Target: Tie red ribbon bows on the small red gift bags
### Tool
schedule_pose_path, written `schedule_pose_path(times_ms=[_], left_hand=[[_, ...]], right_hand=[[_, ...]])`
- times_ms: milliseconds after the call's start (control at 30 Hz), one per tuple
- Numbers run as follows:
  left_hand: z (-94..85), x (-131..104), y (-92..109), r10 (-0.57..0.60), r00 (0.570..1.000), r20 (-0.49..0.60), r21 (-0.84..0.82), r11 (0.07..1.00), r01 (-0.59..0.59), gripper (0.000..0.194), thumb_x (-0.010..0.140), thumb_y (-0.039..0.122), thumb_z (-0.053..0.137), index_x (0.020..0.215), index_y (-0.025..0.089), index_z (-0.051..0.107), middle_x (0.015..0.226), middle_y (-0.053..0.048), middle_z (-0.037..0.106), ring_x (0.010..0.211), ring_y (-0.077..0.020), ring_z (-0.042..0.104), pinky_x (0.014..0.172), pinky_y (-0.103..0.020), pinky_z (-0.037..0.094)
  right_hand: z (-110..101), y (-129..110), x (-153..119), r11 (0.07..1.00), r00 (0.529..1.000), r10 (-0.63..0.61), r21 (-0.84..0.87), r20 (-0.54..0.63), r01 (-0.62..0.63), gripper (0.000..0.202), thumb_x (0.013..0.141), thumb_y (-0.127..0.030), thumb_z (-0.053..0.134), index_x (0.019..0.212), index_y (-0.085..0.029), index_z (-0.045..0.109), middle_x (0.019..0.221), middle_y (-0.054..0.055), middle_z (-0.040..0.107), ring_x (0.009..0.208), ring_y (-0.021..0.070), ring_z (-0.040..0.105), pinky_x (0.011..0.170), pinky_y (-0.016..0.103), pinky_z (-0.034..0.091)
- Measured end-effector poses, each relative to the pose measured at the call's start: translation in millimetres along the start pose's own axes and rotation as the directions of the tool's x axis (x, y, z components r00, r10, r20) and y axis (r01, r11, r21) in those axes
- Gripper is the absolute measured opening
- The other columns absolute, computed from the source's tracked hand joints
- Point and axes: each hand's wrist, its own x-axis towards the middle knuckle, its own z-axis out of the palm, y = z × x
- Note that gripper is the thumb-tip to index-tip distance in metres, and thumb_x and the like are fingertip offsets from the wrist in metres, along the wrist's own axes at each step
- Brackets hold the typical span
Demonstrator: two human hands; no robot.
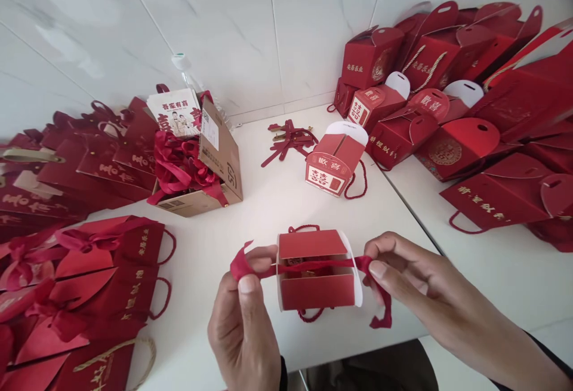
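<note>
Between the left hand (244, 322) and right hand (416, 289), on the tabletop (192, 295), a red box (317, 292) is spanned left to right by a ribbon (322, 265), pinched towards both ends by the fingers, just beside the box. "SF" is printed on the cardboard carton (220, 140); 歡喜 and 囍 are borne by the upright box (336, 155) beyond.

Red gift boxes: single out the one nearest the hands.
The small red box between the left hand and right hand; it alone has a ribbon held across its top by both.
</note>
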Motion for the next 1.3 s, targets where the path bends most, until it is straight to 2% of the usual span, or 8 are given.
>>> schedule_pose_path(times_ms=[200,400,500,600,700,767,967,1300], left_hand=[[-4.6,-6,1,0.117,0.950,0.290,0.327,0.921,-0.213,0.020,0.095,0.025,0.064,0.111,0.026,0.052,0.129,-0.009,0.064,0.112,-0.0271,0.064,0.084,-0.040,0.055],[-8.0,13,6,0.269,0.700,0.662,0.543,0.472,-0.695,0.020,0.092,0.006,0.059,0.092,0.023,0.048,0.089,-0.003,0.065,0.094,-0.0245,0.054,0.078,-0.036,0.046],[1.6,16,10,0.221,0.620,0.753,0.484,0.454,-0.749,0.021,0.091,0.003,0.055,0.088,0.023,0.047,0.080,-0.002,0.062,0.084,-0.0239,0.052,0.072,-0.036,0.043],[7.5,12,13,0.132,0.694,0.708,0.460,0.660,-0.594,0.013,0.098,0.011,0.051,0.100,0.023,0.056,0.092,-0.004,0.068,0.092,-0.0237,0.058,0.077,-0.036,0.048],[5.9,7,15,-0.068,0.900,0.430,0.429,0.893,-0.138,0.021,0.107,0.032,0.043,0.101,0.024,0.062,0.108,-0.006,0.072,0.104,-0.0225,0.065,0.083,-0.034,0.052],[3.2,5,15,-0.181,0.956,0.233,0.306,0.946,0.104,0.032,0.107,0.043,0.045,0.089,0.023,0.061,0.108,-0.006,0.074,0.104,-0.0231,0.068,0.083,-0.034,0.054],[0.4,11,12,-0.157,0.975,0.159,-0.109,0.979,0.175,0.029,0.108,0.039,0.043,0.089,0.023,0.057,0.083,-0.003,0.077,0.089,-0.0234,0.074,0.086,-0.040,0.058],[17.4,-1,5,-0.112,0.966,0.233,0.026,0.994,0.109,0.036,0.109,0.041,0.045,0.083,0.021,0.060,0.076,-0.001,0.065,0.070,-0.0142,0.059,0.074,-0.029,0.052]], right_hand=[[8,-6,4,0.913,0.961,-0.275,-0.308,0.016,0.267,0.032,0.104,-0.049,0.055,0.132,-0.033,0.056,0.086,-0.002,0.076,0.064,0.0160,0.071,0.061,0.024,0.057],[12,-16,14,0.592,0.848,-0.527,-0.689,0.061,0.418,0.028,0.105,-0.026,0.047,0.129,-0.027,0.062,0.076,-0.003,0.079,0.050,0.0193,0.070,0.048,0.030,0.049],[15,-21,16,0.587,0.851,-0.515,-0.680,0.104,0.439,0.029,0.103,-0.022,0.046,0.126,-0.026,0.063,0.074,-0.003,0.079,0.051,0.0197,0.072,0.048,0.030,0.050],[16,-23,16,0.648,0.879,-0.453,-0.624,0.146,0.437,0.029,0.105,-0.026,0.046,0.130,-0.029,0.061,0.084,-0.002,0.081,0.062,0.0207,0.077,0.055,0.029,0.056],[14,-23,14,0.721,0.904,-0.398,-0.557,0.155,0.413,0.031,0.109,-0.037,0.044,0.139,-0.034,0.054,0.092,-0.003,0.082,0.071,0.0199,0.078,0.060,0.029,0.058],[11,-22,12,0.762,0.914,-0.380,-0.511,0.146,0.398,0.034,0.111,-0.040,0.042,0.144,-0.037,0.049,0.104,-0.003,0.081,0.085,0.0190,0.079,0.069,0.028,0.061],[7,-21,15,0.807,0.921,-0.389,-0.470,0.033,0.358,0.034,0.109,-0.038,0.045,0.143,-0.036,0.051,0.135,0.001,0.071,0.115,0.0188,0.071,0.096,0.030,0.059],[8,-27,25,0.893,0.952,-0.270,-0.333,0.147,0.304,0.029,0.110,-0.037,0.038,0.126,-0.032,0.061,0.098,0.001,0.075,0.084,0.0176,0.071,0.071,0.028,0.057]])
